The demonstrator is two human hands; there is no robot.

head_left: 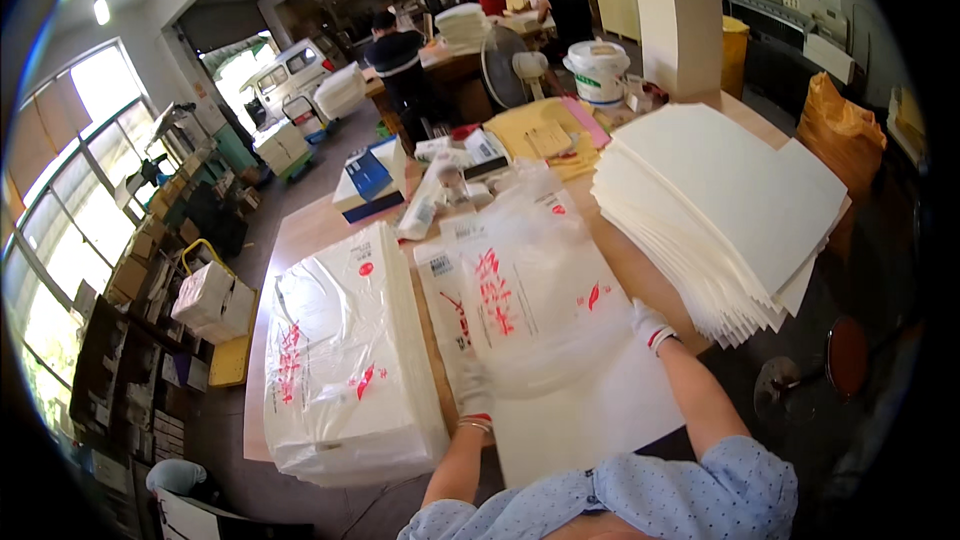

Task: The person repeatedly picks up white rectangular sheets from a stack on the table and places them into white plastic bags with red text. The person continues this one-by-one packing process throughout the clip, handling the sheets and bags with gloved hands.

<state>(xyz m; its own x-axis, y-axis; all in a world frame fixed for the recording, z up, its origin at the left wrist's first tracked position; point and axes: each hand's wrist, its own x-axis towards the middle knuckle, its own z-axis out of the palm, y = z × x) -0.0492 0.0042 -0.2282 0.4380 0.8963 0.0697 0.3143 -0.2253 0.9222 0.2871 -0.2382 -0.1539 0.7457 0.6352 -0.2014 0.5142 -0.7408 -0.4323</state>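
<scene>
A clear plastic bag (540,275) with red print lies in front of me, its near part over white paper sheets (575,430). My right hand (652,325), in a white glove with a red-edged cuff, grips the bag's right edge. At the left edge is my left hand (474,395), gloved the same way; its fingers are blurred against the white bag. Left of it stands a thick stack of bagged paper (345,360) with matching red print. A tall, fanned pile of loose white sheets (720,200) rests to the right.
Behind the bag are a crumpled clear plastic roll (432,198), a blue box (368,175), yellow paper (530,130), a white bucket (598,72) and a fan (505,65). A red-topped stool (846,356) stands at right, a loaded trolley (215,305) at left. Several people sit or stand farther back.
</scene>
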